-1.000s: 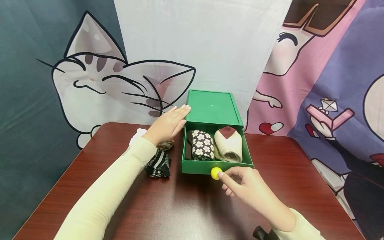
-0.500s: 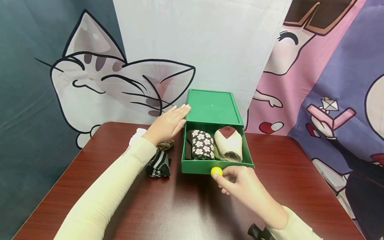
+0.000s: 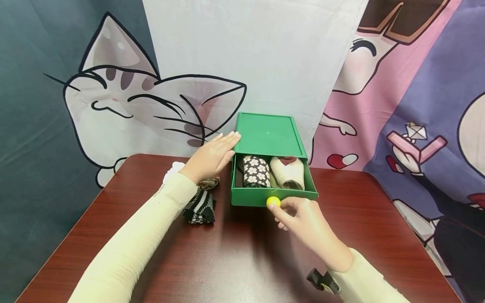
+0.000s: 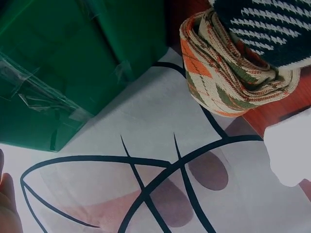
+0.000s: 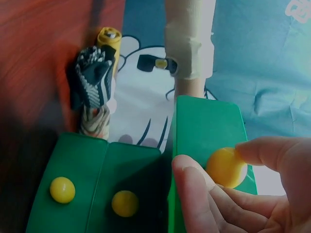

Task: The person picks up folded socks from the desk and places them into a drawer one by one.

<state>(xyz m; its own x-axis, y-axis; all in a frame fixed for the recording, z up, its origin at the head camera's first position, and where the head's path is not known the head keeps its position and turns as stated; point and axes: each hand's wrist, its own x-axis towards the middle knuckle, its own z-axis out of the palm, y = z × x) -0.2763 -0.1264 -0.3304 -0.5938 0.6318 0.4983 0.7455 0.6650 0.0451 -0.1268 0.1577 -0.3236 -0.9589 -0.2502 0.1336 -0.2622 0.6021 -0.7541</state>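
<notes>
A green drawer cabinet [image 3: 269,135] stands at the middle back of the table, its top drawer [image 3: 248,197] partly out. My right hand [image 3: 305,221] pinches that drawer's round yellow knob [image 3: 273,202] between thumb and fingers. My left hand [image 3: 212,158] lies with straight fingers against the cabinet's upper left edge. Inside the drawer sit a black roll of cloth with white flowers [image 3: 256,171] and a cream roll with a dark red patch [image 3: 289,173]. Dark fabric beside the flowered roll is partly hidden. In the right wrist view, two lower drawers show yellow knobs [image 5: 62,190].
Left of the cabinet lie a black-and-white knitted roll [image 3: 201,208] and an orange, green and cream roll [image 4: 233,73]. A white item [image 3: 174,170] sits behind my left sleeve. Printed cloth [image 3: 125,109] hangs behind the brown table [image 3: 235,261].
The drawer has slid back toward the cabinet, with my right hand moving along on its knob. Both rolls inside have moved with it. My left hand stays in place.
</notes>
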